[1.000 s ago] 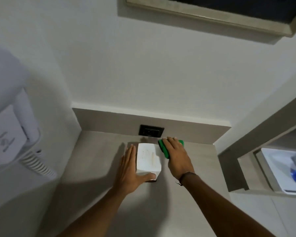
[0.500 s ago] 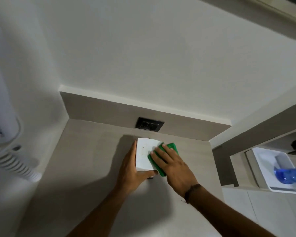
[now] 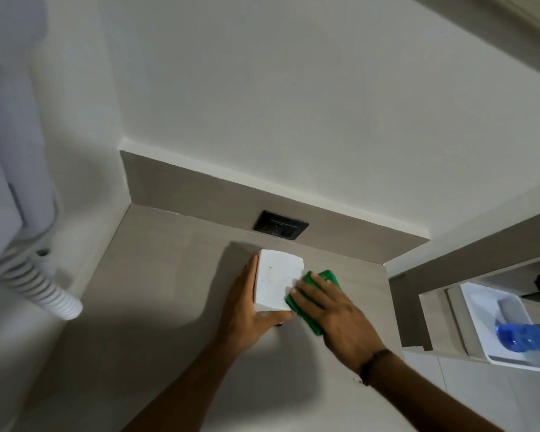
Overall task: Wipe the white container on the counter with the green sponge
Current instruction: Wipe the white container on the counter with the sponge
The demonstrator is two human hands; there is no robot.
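nearest me, my two forearms run up from six o'clock; a dark band sits on the right wrist; my left hand cups the white container from its nine o'clock side, palm flat against that wall and the thumb hooked under the near corner, so that grip is pressed onto the box and steadying it; my right hand lies flat on the green sponge, fingers spread and pushing it down, the sponge pinned between palm and the container's three o'clock edge, partly lapping onto the top face; the container itself stands on the desk, just short of the back riser, with a black socket plate on the riser at its twelve o'clock; a few small dark specks show on the top face toward the left; i judge the wiping step is under way, with the sponge working the right side and the top not yet fully covered; the next move, as i read it, calls for drawing the sponge toward nine o'clock across the specks while the left hand braces, with even pressure so the light box doesn't skid; far off at three o'clock, a white tray holds a blue bottle; at nine o'clock a white wall unit with a coiled hose hangs on the side wall.
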